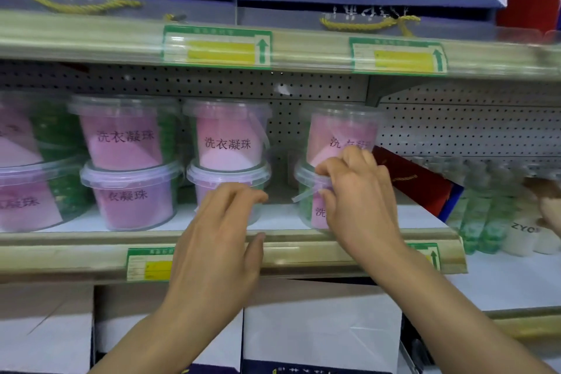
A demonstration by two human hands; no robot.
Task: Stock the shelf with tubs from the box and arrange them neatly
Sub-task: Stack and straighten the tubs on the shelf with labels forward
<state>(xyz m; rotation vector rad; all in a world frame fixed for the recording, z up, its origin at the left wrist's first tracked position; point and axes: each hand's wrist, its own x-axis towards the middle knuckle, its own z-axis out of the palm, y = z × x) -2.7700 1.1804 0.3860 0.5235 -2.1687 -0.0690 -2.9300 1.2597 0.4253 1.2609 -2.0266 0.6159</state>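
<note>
On the middle shelf (91, 240), right hand (358, 191) curled round the rightmost lower tub (306, 200), left hand (218, 228) loose-fingered against the neighbouring stack's bottom tub (209, 188); risk of toppling the pink-labelled tub (343, 133) balanced above if nudged sideways too sharply.

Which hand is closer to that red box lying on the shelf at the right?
Right. The right hand is on the rightmost stack of tubs, just left of the red box. The left hand is farther left, at the middle stack's bottom tub.
</note>
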